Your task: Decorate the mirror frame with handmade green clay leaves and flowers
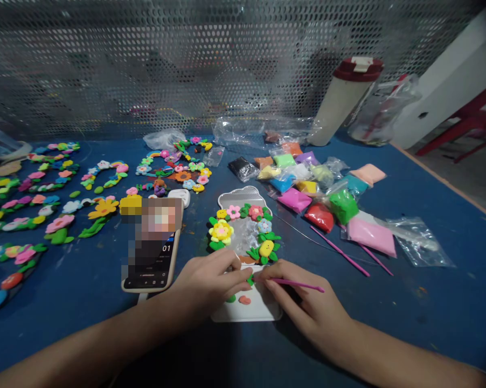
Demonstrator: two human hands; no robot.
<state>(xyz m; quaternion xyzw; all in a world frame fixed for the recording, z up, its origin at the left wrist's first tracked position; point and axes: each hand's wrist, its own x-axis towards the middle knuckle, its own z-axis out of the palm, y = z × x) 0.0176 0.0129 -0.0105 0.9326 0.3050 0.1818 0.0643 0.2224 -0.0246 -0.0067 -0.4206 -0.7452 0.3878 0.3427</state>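
Green clay piece (250, 279) shows in the head view between our hands, over the white panel (263, 310) below the flower-trimmed mirror (243, 237). Our left hand (208, 277) curls loosely, fingertips beside the clay; we cannot tell whether they grip it. Our right hand (316, 310) pinches the pink tool (301, 284), fingers nearly closed. Light, short presses suit such soft clay best.

Desk (432, 307), left side: clay floral rings (35, 175), in rows. Between these and centre: phone (168, 264), earphone case (181, 197) at its far end. Centre: board (267, 310), loose clay pieces (245, 300) on it; behind it, apparently a mirror (243, 237), flowers (221, 230) around. Right: clay packets (293, 200), clustered; tumbler (342, 105) behind. Rearmost: perforated panel (146, 64).
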